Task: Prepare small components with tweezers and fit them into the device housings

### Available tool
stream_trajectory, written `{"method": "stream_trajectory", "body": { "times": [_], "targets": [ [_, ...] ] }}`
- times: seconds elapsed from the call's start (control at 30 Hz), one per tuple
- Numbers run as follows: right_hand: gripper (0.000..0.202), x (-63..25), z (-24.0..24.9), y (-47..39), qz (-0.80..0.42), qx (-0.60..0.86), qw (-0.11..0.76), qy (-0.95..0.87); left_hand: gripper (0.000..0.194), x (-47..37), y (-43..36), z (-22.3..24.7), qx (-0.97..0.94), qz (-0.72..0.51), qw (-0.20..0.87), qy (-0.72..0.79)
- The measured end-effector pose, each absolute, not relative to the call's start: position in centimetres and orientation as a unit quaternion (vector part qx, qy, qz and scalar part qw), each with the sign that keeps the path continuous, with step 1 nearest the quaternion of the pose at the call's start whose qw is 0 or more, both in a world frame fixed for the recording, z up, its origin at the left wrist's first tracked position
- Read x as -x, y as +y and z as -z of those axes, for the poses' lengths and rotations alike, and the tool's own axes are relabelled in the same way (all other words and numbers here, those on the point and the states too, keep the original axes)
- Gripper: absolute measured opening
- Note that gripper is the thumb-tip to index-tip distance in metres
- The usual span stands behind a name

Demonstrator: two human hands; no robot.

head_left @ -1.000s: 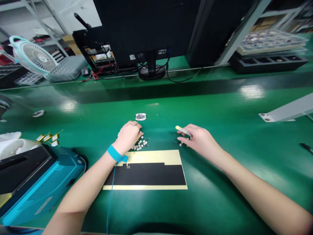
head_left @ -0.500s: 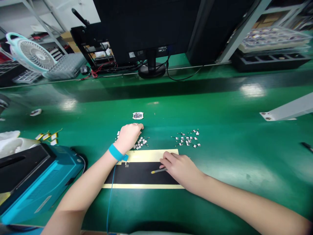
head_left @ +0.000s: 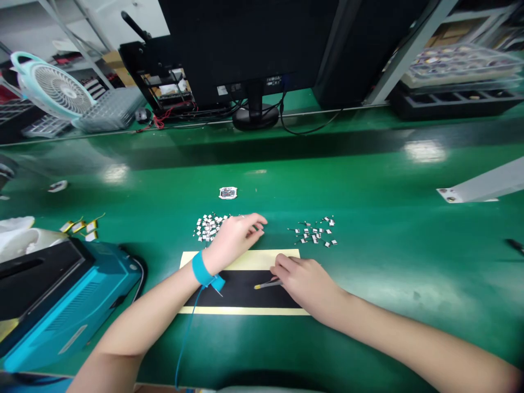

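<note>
My left hand point(head_left: 235, 237) reaches over the right side of a pile of small white parts with short dark leads point(head_left: 207, 226), covering some of them. Its fingers are loosely bent and apart, with nothing visible between them. A blue wrist strap point(head_left: 200, 268) with a cord is around that wrist. Resting over the right end of a black strip with pale yellow borders point(head_left: 245, 297), my right hand point(head_left: 301, 278) is closed on grey tweezers with a yellow end point(head_left: 266, 285). Beyond it lies a second, looser group of the small parts point(head_left: 315, 234).
A white-framed circuit board point(head_left: 228, 192) lies behind the pile. To the left stand a blue and black machine point(head_left: 82, 305) and several yellow-edged cells point(head_left: 79, 226). A monitor stand point(head_left: 254, 117), cables and a fan point(head_left: 59, 90) line the back; a white metal bracket point(head_left: 483, 183) is at right.
My left hand has moved right, away from the left pile, uncovering more of its parts; its fingers have spread. My right hand and the tweezers have barely moved.
</note>
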State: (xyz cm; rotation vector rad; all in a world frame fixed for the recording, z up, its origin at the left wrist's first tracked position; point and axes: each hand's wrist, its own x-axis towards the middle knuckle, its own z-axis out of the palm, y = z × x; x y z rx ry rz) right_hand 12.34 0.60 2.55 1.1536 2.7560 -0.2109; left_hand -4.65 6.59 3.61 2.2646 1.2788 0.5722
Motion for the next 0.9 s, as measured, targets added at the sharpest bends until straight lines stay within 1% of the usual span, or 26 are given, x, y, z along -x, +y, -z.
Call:
{"method": "stream_trajectory", "body": {
  "times": [0.07, 0.13, 0.27, 0.43, 0.5, 0.63, 0.73, 0.83, 0.9],
  "targets": [
    [0.016, -12.1, -2.7, 0.4, 0.062, -0.391, 0.087, 0.914, 0.015, 3.9, 6.2, -2.9, -0.805, -0.242, 0.308, 0.445],
    [0.018, -12.0, -2.9, 0.1, 0.057, -0.398, 0.095, 0.911, 0.014, 3.4, 5.9, -2.1, -0.794, -0.269, 0.331, 0.434],
    [0.02, -11.9, -3.1, -0.1, 0.054, -0.395, 0.092, 0.912, 0.014, 3.1, 5.9, -1.1, -0.789, -0.306, 0.309, 0.434],
    [0.02, -12.0, -2.9, 0.1, 0.053, -0.386, 0.081, 0.917, 0.011, 3.2, 5.9, -0.5, -0.776, -0.319, 0.333, 0.431],
    [0.02, -11.9, -2.9, 0.2, 0.054, -0.386, 0.081, 0.917, 0.012, 3.2, 5.9, -0.4, -0.776, -0.32, 0.332, 0.43],
    [0.019, -11.9, -2.9, 0.3, 0.072, -0.397, 0.085, 0.911, 0.015, 3.2, 5.9, -0.5, -0.797, -0.294, 0.294, 0.437],
    [0.015, -12.0, -2.8, 0.5, 0.118, -0.422, 0.069, 0.896, 0.015, 3.2, 5.9, -0.6, -0.801, -0.278, 0.286, 0.445],
    [0.005, -12.3, -2.7, 1.0, 0.206, -0.455, 0.024, 0.866, 0.014, 3.3, 5.8, -0.6, -0.789, -0.287, 0.3, 0.453],
    [0.004, -12.5, -2.6, 1.4, 0.244, -0.466, 0.001, 0.85, 0.013, 3.4, 5.8, -0.5, -0.783, -0.297, 0.308, 0.452]
  ]
}}
